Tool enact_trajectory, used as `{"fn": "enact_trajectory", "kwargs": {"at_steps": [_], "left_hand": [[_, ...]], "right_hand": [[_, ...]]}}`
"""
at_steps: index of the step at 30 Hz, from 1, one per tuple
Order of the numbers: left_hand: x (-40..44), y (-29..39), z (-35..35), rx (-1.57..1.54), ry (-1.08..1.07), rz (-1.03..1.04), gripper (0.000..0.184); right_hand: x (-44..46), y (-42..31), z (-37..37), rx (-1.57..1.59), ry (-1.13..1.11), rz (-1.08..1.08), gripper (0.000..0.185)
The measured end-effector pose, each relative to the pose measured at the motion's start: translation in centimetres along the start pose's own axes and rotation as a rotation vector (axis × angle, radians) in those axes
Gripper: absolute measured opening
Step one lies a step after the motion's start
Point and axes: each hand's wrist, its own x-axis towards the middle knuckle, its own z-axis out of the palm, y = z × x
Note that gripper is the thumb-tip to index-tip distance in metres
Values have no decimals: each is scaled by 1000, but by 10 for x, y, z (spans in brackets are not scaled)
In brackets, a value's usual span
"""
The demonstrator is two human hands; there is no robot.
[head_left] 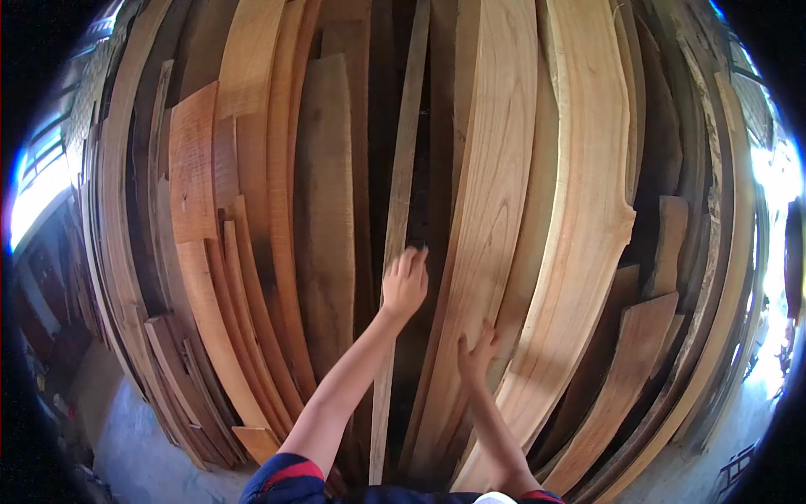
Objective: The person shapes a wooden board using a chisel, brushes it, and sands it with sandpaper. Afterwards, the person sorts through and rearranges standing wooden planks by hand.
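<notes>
My left hand (405, 281) is raised in front of a narrow, upright wooden strip (407, 151), covering part of it. Its fingers point up and slightly apart beside the dark gap to the right of the strip; whether they touch the wood is unclear. Lower and to the right, my right hand (478, 351) has thumb and fingers spread, holding nothing. It is in front of a wide, pale plank (495, 168) with curved grain, at or near its surface.
Tall boards lean side by side across the view. Orange-brown planks (248, 92) stand left, and a pale plank with an uneven edge (592, 126) stands right. Shorter offcuts (642, 336) lean at lower right. Concrete floor (138, 437) shows at lower left.
</notes>
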Motion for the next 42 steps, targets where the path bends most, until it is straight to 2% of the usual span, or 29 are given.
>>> {"fn": "enact_trajectory", "kwargs": {"at_steps": [2,4,6,7,8,10,12,14,15,16,18,25,28,36,41,42], "left_hand": [[27,0,-7,146,115,-107,59],[51,-4,-12,221,157,-248,75],[71,-21,-2,233,56,-392,83],[84,-25,-2,91,-134,-565,77],[94,-28,-1,-54,-322,-736,72],[95,-36,8,14,-335,-699,65],[95,-40,11,77,-345,-653,59],[97,-39,7,72,-403,-651,52],[97,-38,6,99,-425,-642,55],[100,-38,4,103,-431,-638,55],[103,-36,1,128,-509,-685,57],[104,-29,-27,144,-515,-648,57],[103,-17,-43,117,-503,-646,54],[101,12,-95,100,-457,-634,52],[96,49,-153,37,-423,-585,55],[93,59,-166,23,-398,-564,56]], "right_hand": [[-41,-18,0,61,-9,-53,59],[-82,-20,1,208,-458,79,56],[-117,-22,11,202,-605,40,64],[-129,-28,12,168,-701,61,67],[-142,-24,24,124,-697,27,72],[-159,-20,48,-3,-724,-9,84],[-161,-32,58,-77,-845,77,90],[-162,-42,68,-89,-822,137,85],[-162,-45,76,-108,-802,171,83],[-164,-45,85,-109,-677,141,77],[-170,-43,95,-118,-647,187,72],[-181,-64,85,-87,-505,258,47],[-186,-74,70,-48,-513,300,44],[-214,-85,47,-99,-440,197,48],[-241,-107,14,-93,-359,231,48],[-247,-111,6,-118,-343,186,50]]}}
